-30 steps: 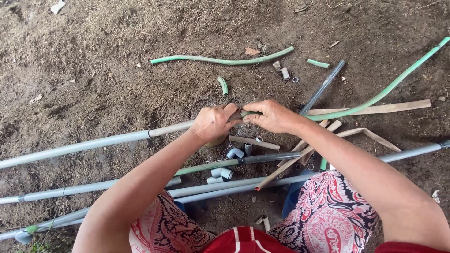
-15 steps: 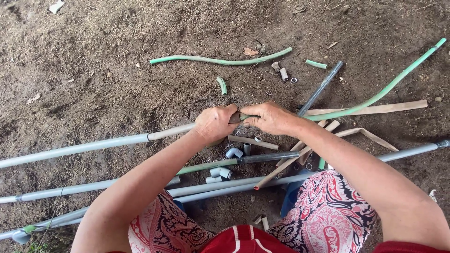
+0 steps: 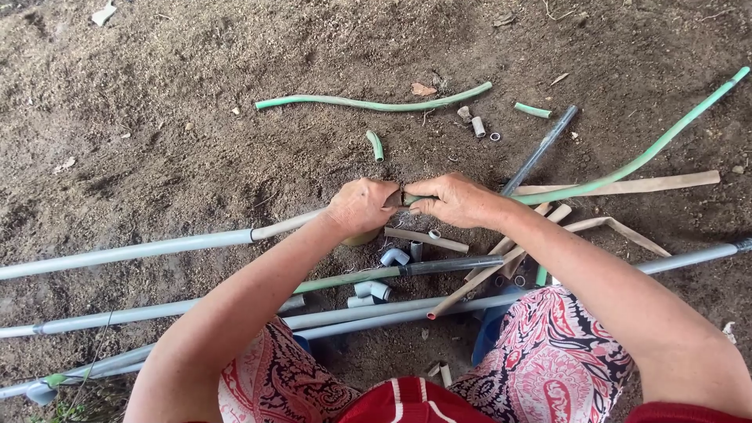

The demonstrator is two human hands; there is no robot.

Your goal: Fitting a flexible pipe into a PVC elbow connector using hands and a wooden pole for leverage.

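Grey pipe in left hand grip | green hose in right hand grip, centre frame | reckon keep both ends lined up straight, push firmly

Left hand grips the grey pipe; right hand grips the green hose (ends meeting).

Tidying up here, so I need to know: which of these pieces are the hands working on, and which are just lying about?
In hand:
left hand on grey pipe
right hand on long green hose

Lying about:
curved green hose
short green offcuts
grey elbow fittings
wooden slats
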